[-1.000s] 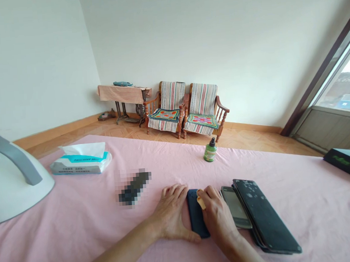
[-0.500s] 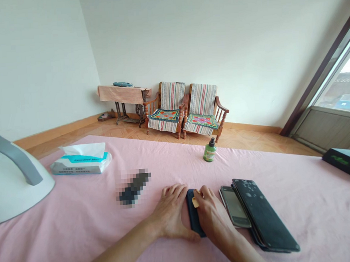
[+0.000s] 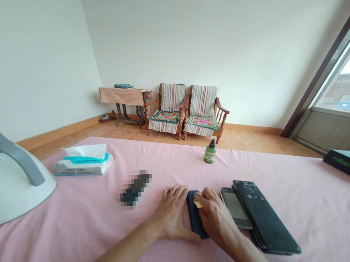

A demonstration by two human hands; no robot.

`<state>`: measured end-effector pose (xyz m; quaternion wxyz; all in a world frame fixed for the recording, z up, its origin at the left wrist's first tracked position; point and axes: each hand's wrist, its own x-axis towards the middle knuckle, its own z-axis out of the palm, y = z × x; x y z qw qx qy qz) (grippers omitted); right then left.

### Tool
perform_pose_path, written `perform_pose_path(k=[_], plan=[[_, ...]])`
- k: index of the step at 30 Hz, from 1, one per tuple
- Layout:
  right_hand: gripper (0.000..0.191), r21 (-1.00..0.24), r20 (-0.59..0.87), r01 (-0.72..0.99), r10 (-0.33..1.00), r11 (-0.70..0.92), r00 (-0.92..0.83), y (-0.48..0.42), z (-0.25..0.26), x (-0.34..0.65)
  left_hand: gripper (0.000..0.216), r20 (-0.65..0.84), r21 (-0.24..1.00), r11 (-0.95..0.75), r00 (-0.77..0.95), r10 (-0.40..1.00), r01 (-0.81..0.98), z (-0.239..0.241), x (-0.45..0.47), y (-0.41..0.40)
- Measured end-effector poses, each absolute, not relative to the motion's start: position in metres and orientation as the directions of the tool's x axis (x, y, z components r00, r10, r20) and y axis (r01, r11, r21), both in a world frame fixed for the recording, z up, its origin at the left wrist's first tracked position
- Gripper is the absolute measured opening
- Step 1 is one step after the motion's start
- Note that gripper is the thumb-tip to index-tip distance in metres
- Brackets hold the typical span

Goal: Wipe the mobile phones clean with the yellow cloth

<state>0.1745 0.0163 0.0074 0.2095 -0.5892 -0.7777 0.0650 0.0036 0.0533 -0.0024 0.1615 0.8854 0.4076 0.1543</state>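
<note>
A dark blue phone or phone case (image 3: 194, 214) lies flat on the pink sheet in front of me. My left hand (image 3: 172, 215) grips it from the left, fingertips by its far corner and thumb by its near end. Pinched in my right hand (image 3: 215, 213) is a small yellow cloth (image 3: 198, 201), pressed on the upper face of the dark blue piece. My right hand covers that piece's right side. Just right of this hand rests an older grey phone (image 3: 236, 207), beside a stack of large black phones or tablets (image 3: 266, 216).
A green spray bottle (image 3: 210, 151) stands farther back. On the left are a tissue pack (image 3: 83, 165), a pixelated dark object (image 3: 135, 189) and a white appliance with a grey handle (image 3: 19, 181). A black box (image 3: 345, 167) sits at the right edge. Two chairs (image 3: 188, 110) stand beyond.
My right hand has shifted slightly with the yellow cloth along the dark blue piece. My left hand stays in place. The whole view has moved a little.
</note>
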Motion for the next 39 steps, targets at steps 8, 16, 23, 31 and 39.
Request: perform_pose_path(k=[8,16,23,31,39], plan=[[0.031,-0.342,0.257,0.889,0.940,0.305,-0.224,0.0196,0.0069,0.1747,0.113,0.137,0.415,-0.611,0.617,0.775,0.674,-0.0018,0.0047,0.0529],[0.029,-0.381,0.250,0.866,0.938,0.324,-0.241,0.0209,0.0058,0.1792,0.114,0.110,0.408,-0.599,0.614,0.781,0.689,-0.0003,0.0045,0.0522],[0.031,-0.403,0.244,0.853,0.938,0.331,-0.248,0.0164,0.0049,0.1807,0.113,0.111,0.414,-0.605,0.622,0.775,0.680,0.0003,0.0046,0.0523],[0.037,-0.399,0.266,0.847,0.928,0.351,-0.259,0.0209,0.0042,0.1746,0.110,0.127,0.421,-0.615,0.627,0.768,0.667,0.0002,0.0042,0.0532],[0.028,-0.392,0.285,0.850,0.925,0.351,-0.251,0.0237,0.0033,0.1731,0.109,0.136,0.416,-0.619,0.628,0.767,0.666,0.0018,0.0043,0.0522]])
